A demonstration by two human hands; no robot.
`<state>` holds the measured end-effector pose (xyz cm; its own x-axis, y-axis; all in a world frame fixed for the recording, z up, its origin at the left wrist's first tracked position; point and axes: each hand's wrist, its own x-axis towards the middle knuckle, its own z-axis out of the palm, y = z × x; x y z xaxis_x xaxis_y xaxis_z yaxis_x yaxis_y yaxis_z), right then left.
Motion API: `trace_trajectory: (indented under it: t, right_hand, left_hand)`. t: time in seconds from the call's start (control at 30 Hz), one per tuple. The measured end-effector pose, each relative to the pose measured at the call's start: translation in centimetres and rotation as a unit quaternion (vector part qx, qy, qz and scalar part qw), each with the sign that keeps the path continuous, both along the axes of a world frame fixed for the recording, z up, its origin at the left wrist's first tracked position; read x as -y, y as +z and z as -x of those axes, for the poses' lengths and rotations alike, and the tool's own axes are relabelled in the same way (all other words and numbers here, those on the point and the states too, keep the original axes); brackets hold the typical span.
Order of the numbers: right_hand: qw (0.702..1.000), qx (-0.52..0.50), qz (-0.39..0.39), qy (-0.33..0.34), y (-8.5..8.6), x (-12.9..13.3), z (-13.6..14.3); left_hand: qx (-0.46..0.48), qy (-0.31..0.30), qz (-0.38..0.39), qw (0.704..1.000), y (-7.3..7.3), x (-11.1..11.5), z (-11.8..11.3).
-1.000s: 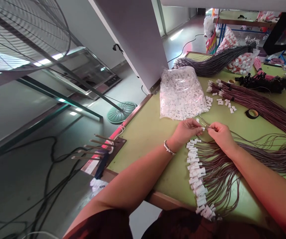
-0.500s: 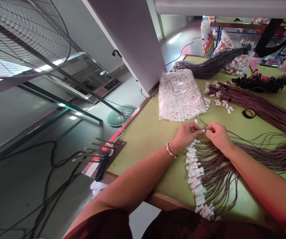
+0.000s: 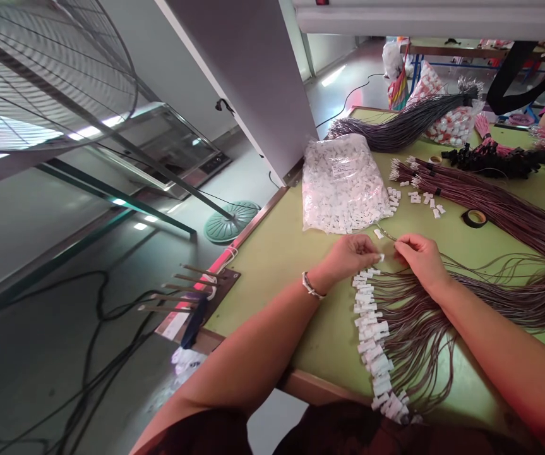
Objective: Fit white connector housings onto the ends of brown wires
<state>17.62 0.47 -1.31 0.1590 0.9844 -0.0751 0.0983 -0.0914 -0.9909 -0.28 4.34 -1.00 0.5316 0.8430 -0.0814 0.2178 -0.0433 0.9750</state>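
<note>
Between the thumb and finger of my left hand (image 3: 350, 258) is a small white connector housing (image 3: 381, 258). My right hand (image 3: 419, 256), a short way to the right, pinches a thin wire (image 3: 386, 234) whose free end points up and left toward the bag. Below both hands runs a column of white connectors (image 3: 371, 328) lying side by side, with brown wires (image 3: 417, 341) leading off to the right. One loose connector (image 3: 379, 234) lies just above my left fingertips.
A clear bag of white connectors (image 3: 343, 183) lies at the table's back. Right of it are loose connectors (image 3: 427, 200), a black tape roll (image 3: 474, 218), and bundles of brown wire (image 3: 499, 196) and dark wire (image 3: 400, 126). A pronged rack (image 3: 206, 287) stands at the left edge.
My hands were together at one connector and are now apart. My left hand has moved slightly left and down with a connector; my right hand keeps a wire pinched.
</note>
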Motion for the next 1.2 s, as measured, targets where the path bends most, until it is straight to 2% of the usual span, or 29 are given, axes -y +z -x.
trace_trajectory:
  t: [0.07,0.1,0.13,0.2,0.27,0.33,0.43,0.5,0.6,0.67,0.77,0.87,1.2]
  right_hand:
    - [0.998,-0.058,0.010,-0.039,-0.1,-0.2,-0.1]
    - [0.995,-0.081,0.018,-0.056,-0.2,-0.4,0.0]
    - [0.993,-0.095,0.026,-0.066,-0.3,-0.5,0.0]
    - [0.991,-0.101,0.035,-0.075,-0.4,-0.7,0.1]
    - [0.991,-0.101,0.033,-0.081,-0.5,-0.8,0.2]
    - [0.991,-0.102,0.027,-0.085,-0.5,-0.8,0.3]
    - [0.993,-0.084,0.025,-0.077,-0.4,-0.6,0.3]
    - [0.997,-0.040,0.018,-0.066,-0.2,-0.4,0.2]
    - [0.998,0.036,-0.001,-0.045,-0.1,-0.2,0.1]
    - [0.998,0.057,-0.005,-0.027,-0.1,-0.1,0.1]
    - [0.998,0.061,-0.006,-0.004,-0.1,0.1,0.0]
    - [0.997,0.076,-0.004,0.016,0.3,0.2,0.2]
    - [0.996,0.087,0.003,0.009,0.9,0.5,0.4]
  left_hand:
    - [-0.080,-0.116,-0.022,0.990,0.8,-0.2,0.8]
    - [-0.112,-0.152,-0.044,0.981,1.1,-0.3,1.0]
    - [-0.137,-0.155,-0.078,0.975,1.4,-0.5,1.1]
    - [-0.168,-0.070,-0.182,0.966,1.4,-1.1,0.6]
    - [-0.184,0.041,-0.292,0.938,0.8,-1.8,-0.5]
    - [-0.204,0.038,-0.358,0.911,0.0,-2.5,-1.5]
    - [-0.238,-0.014,-0.382,0.893,-0.9,-3.1,-2.2]
    - [-0.237,-0.015,-0.368,0.899,-1.0,-3.2,-2.0]
    - [-0.166,0.012,-0.317,0.934,-0.6,-2.7,-1.1]
    - [-0.096,0.056,-0.233,0.966,-0.2,-2.1,-0.5]
    - [-0.006,0.091,-0.040,0.995,0.2,-1.1,-0.1]
    - [0.052,0.077,0.075,0.993,0.4,-0.4,-0.2]
    - [0.143,0.083,0.134,0.977,0.0,-0.5,-0.6]
